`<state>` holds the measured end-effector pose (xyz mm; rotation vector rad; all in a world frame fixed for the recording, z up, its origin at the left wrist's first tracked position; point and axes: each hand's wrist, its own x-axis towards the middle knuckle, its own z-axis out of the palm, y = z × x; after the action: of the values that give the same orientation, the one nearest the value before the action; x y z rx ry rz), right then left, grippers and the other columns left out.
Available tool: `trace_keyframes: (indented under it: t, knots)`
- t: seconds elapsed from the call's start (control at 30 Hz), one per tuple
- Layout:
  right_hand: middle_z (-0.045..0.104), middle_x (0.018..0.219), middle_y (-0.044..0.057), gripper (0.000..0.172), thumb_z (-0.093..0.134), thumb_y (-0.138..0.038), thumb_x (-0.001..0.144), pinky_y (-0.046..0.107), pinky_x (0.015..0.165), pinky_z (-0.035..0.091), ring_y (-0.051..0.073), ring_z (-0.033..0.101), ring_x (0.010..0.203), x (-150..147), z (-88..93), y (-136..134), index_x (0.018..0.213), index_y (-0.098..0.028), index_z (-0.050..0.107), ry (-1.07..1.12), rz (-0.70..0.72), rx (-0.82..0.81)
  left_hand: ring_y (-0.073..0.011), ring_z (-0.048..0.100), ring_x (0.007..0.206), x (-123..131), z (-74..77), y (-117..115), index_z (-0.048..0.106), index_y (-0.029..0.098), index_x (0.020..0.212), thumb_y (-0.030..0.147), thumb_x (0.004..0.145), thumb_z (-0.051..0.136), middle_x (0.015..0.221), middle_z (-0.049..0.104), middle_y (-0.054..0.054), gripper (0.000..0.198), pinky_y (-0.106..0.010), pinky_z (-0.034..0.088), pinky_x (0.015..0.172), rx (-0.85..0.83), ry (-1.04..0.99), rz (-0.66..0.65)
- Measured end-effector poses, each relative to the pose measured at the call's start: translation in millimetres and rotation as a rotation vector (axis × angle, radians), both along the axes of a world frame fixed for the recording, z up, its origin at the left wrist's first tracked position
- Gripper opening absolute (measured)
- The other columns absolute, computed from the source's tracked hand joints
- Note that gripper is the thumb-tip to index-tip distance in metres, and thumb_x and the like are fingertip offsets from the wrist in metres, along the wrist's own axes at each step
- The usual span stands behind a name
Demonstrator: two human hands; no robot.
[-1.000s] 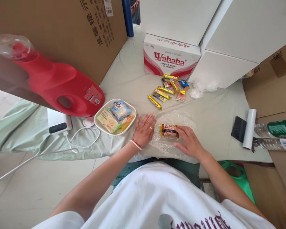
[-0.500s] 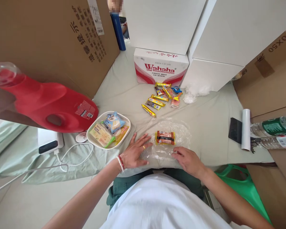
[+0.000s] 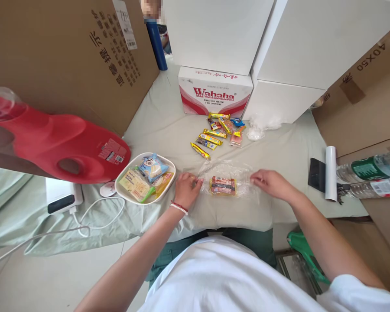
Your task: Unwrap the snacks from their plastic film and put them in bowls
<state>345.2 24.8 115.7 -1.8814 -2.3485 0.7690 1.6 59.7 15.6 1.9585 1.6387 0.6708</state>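
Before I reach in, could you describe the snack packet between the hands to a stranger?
Find the Wahaha box, then look down past the scattered snacks. Between the left hand and the right hand lies the snack packet; unlike those snacks, it sits alone, reddish, dark-banded, amid clear film.

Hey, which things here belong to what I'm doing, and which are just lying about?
Seemingly in the job:
clear plastic film, your left hand and right hand at its sides
wrapped snack on the film

Seemingly just lying about:
red bottle
white device
Wahaha box
clear bottles
snack pile, white tray (untouched, perhaps connected)
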Motion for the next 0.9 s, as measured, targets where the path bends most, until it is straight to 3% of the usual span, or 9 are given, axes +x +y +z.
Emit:
trace_keyframes:
  t: [0.1,0.2,0.3,0.4,0.47,0.53,0.7,0.8,0.9]
  knots:
    - [0.071,0.123,0.013,0.037,0.051,-0.039,0.104,0.035,0.095,0.051,0.027,0.066,0.113,-9,-0.1,38,0.130,-0.019,0.070,-0.133,-0.069,0.123,-0.0340,0.063,0.112,12,0.8,1,0.072,0.021,0.098,0.041,0.088,0.063,0.108,0.070,-0.012,0.024,-0.051,0.051,0.100,-0.012,0.109,0.125]
    - [0.067,0.134,0.017,0.050,0.058,-0.045,0.101,0.039,0.102,0.047,0.033,0.058,0.125,-43,-12.6,73,0.141,-0.016,0.061,-0.195,-0.022,0.073,-0.0349,0.060,0.121,18,2.3,-1,0.065,0.020,0.124,0.042,0.087,0.065,0.125,0.066,-0.015,0.043,-0.051,0.050,0.101,-0.027,0.117,0.169]
    - [0.069,0.128,0.022,0.058,0.072,-0.045,0.092,0.039,0.096,0.048,0.037,0.056,0.125,-79,-28.3,94,0.137,-0.011,0.061,-0.216,-0.034,-0.023,-0.0369,0.059,0.125,23,3.8,0,0.054,0.018,0.140,0.046,0.086,0.067,0.129,0.065,-0.017,0.061,-0.053,0.048,0.101,-0.053,0.109,0.157]
    - [0.075,0.112,0.016,0.041,0.070,-0.029,0.093,0.032,0.085,0.047,0.030,0.064,0.109,-97,-35.0,99,0.130,-0.011,0.066,-0.191,-0.064,-0.077,-0.0382,0.062,0.118,26,5.3,6,0.057,0.017,0.137,0.044,0.087,0.066,0.118,0.069,-0.016,0.057,-0.053,0.047,0.098,-0.089,0.156,0.116]
    - [0.077,0.102,0.009,0.027,0.060,-0.026,0.099,0.027,0.079,0.046,0.022,0.066,0.096,-98,-32.2,93,0.122,-0.015,0.071,-0.135,-0.036,-0.092,-0.0372,0.063,0.114,27,6.6,10,0.064,0.019,0.123,0.039,0.089,0.063,0.110,0.072,-0.015,0.039,-0.051,0.046,0.095,-0.099,0.208,0.083]
    - [0.076,0.098,0.004,0.029,0.050,-0.028,0.105,0.025,0.078,0.045,0.019,0.066,0.091,-95,-25.3,81,0.116,-0.018,0.075,-0.032,0.034,-0.065,-0.0358,0.064,0.110,29,8.2,13,0.067,0.021,0.108,0.034,0.091,0.060,0.103,0.073,-0.014,0.023,-0.049,0.046,0.093,-0.106,0.256,0.062]
    - [0.071,0.102,0.008,0.040,0.050,-0.034,0.107,0.029,0.078,0.045,0.023,0.066,0.092,-98,-11.1,29,0.143,-0.027,0.066,-0.018,0.265,0.108,-0.0374,0.061,0.109,35,11.3,12,0.066,0.020,0.091,0.031,0.094,0.054,0.102,0.071,-0.016,0.016,-0.051,0.044,0.090,-0.104,0.304,0.043]
    - [0.070,0.112,0.011,0.042,0.058,-0.038,0.104,0.032,0.079,0.045,0.024,0.065,0.090,-104,-18.8,3,0.145,-0.031,0.064,-0.074,0.377,0.150,-0.0372,0.060,0.110,34,10.0,10,0.066,0.020,0.091,0.027,0.092,0.056,0.104,0.070,-0.016,0.013,-0.050,0.044,0.091,-0.096,0.268,0.074]
    - [0.069,0.115,0.011,0.043,0.054,-0.021,0.104,0.031,0.083,0.045,0.024,0.064,0.095,-105,-36.1,-8,0.143,-0.034,0.066,-0.076,0.393,0.158,-0.0325,0.062,0.106,26,9.5,11,0.064,0.021,0.090,0.023,0.088,0.058,0.104,0.069,-0.013,0.007,-0.045,0.046,0.089,-0.096,0.161,0.079]
